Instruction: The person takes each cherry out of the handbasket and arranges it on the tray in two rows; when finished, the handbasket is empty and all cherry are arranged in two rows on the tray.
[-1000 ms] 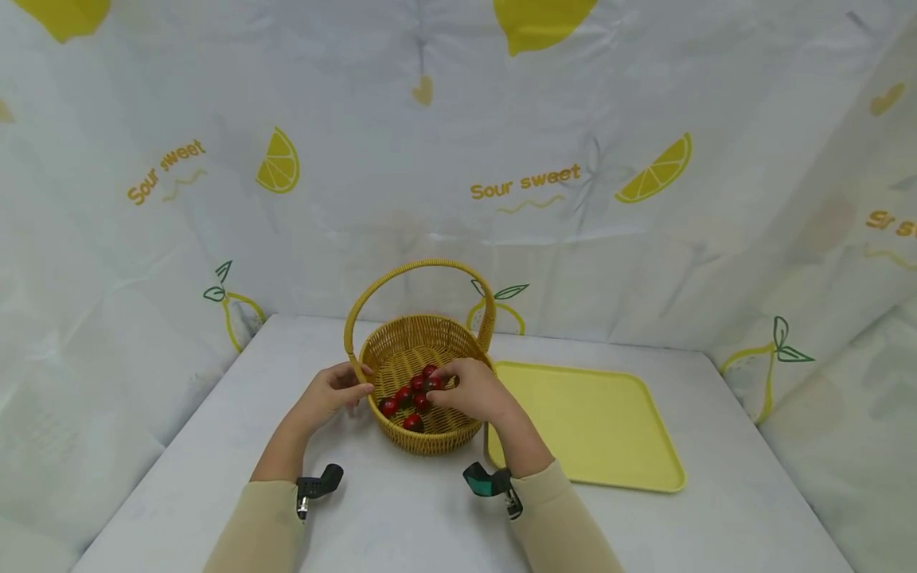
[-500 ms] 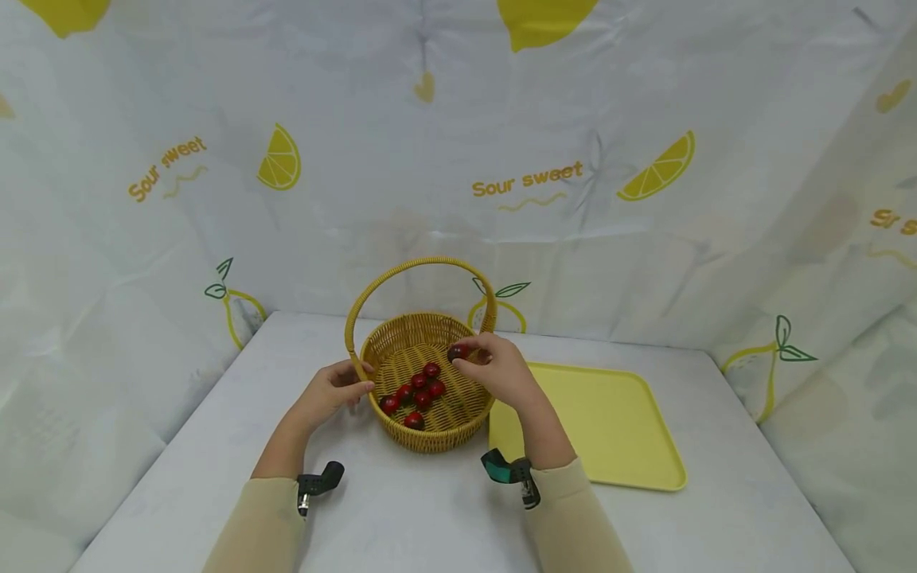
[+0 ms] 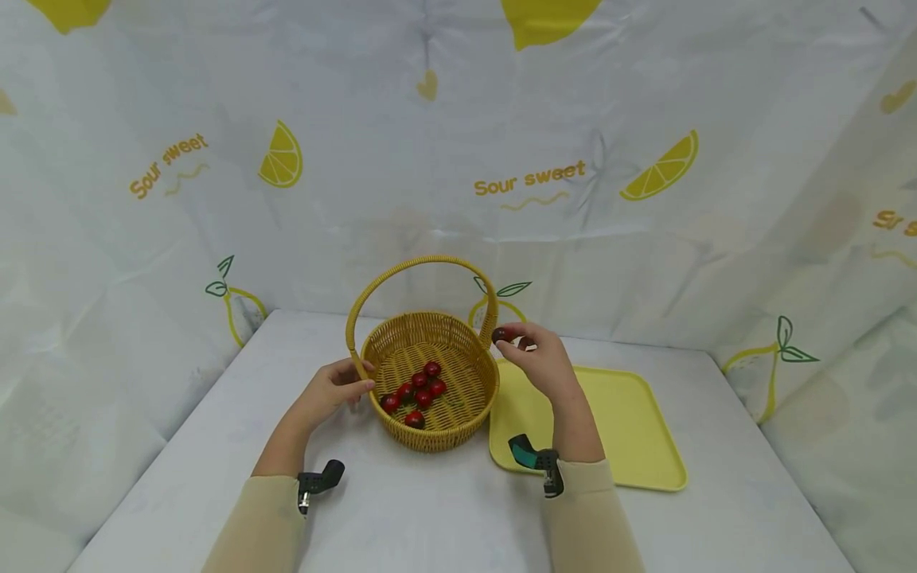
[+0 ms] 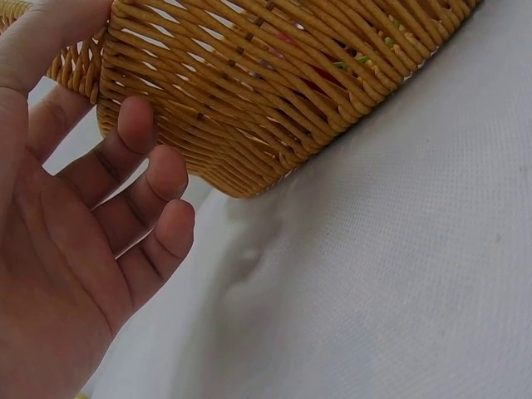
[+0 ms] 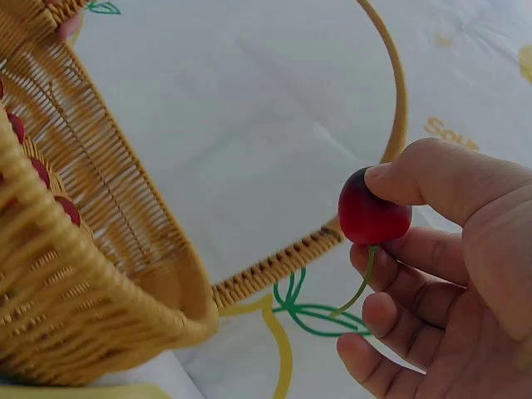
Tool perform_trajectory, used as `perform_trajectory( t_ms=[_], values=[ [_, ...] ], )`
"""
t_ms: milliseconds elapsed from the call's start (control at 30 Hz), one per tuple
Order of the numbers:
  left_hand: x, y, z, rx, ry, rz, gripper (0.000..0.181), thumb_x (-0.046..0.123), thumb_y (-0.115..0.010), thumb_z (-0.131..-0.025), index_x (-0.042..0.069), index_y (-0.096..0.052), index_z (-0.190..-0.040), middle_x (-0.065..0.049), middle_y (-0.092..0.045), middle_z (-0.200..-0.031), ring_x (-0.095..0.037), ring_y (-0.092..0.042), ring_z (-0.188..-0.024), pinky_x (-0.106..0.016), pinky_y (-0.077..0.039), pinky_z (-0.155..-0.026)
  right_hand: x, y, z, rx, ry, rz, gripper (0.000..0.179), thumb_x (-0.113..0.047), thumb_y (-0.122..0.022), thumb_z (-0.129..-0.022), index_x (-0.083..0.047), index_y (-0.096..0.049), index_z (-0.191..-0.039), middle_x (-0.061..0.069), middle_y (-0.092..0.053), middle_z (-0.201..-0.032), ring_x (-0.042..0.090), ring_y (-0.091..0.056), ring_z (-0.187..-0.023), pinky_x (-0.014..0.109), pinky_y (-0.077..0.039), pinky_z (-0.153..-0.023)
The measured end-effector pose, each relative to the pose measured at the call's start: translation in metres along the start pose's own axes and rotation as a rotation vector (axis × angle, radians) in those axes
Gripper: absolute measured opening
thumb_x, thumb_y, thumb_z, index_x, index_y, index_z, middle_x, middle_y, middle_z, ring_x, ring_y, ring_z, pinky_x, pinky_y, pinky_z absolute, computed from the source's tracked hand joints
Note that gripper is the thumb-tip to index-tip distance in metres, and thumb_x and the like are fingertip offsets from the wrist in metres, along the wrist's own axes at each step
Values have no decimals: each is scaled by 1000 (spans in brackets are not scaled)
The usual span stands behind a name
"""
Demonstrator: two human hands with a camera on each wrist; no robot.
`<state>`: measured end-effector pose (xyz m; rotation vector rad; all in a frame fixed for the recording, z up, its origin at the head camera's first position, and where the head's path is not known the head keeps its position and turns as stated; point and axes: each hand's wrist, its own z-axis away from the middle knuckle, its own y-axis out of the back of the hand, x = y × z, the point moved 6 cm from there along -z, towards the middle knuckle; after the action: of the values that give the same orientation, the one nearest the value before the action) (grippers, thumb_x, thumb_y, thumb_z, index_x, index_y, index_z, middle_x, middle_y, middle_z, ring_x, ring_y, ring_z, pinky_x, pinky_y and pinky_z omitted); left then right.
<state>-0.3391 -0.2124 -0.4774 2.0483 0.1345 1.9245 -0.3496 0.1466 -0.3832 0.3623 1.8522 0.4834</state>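
Note:
A round wicker basket (image 3: 430, 442) with a tall arched handle stands mid-table, several red cherries (image 3: 419, 380) lying in its left and front part. My left hand (image 3: 325, 395) holds the basket's left rim by the handle's foot, between thumb and index finger. The other fingers are loosely bent beside the woven wall in the left wrist view. My right hand (image 3: 542, 360) is in the air just right of the basket, by the near edge of its handle. It pinches one dark-red cherry (image 5: 372, 208), whose green stem hangs down.
A flat yellow tray (image 3: 616, 422) lies right of the basket, partly below my right forearm. The white table (image 3: 423, 517) ends at a white curtain (image 3: 358, 215) printed with lemons. Each wrist wears a small black camera mount.
My right hand has lifted a cherry out of the basket and carried it up and right, past the rim toward the tray side. The left hand has stayed on the rim.

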Motion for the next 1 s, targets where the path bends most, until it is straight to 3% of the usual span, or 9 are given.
perform_trajectory(
  t_ms=[400, 667, 1000],
  values=[
    [-2, 1, 0, -7, -8, 10, 36, 14, -73, -97, -1, -62, -127, -11, -65, -107, -22, -57, -80, -35, -51, -71, 45, 8, -7, 88, -75, 11, 38, -24, -73, -97, -2, -69, -128, 14, -66, -117, 26, -53, -95, 38, -43, -75],
    [-2, 1, 0, 2, 4, 10, 35, 16, -74, -96, 2, -63, -127, -12, -65, -108, -24, -57, -81, -36, -52, -70, 87, -11, -10, 83, -194, 67, 41, -29, -74, -96, -1, -70, -127, 15, -65, -110, 27, -54, -92, 33, -46, -71],
    [-2, 0, 0, 13, 13, 6, 40, 25, -78, -94, 5, -65, -126, -11, -66, -110, -24, -58, -81, -35, -52, -70, 101, -38, -8, 41, -306, 199, 34, -30, -72, -96, -3, -75, -116, 13, -63, -101, 28, -52, -91, 38, -42, -76]
  ],
)
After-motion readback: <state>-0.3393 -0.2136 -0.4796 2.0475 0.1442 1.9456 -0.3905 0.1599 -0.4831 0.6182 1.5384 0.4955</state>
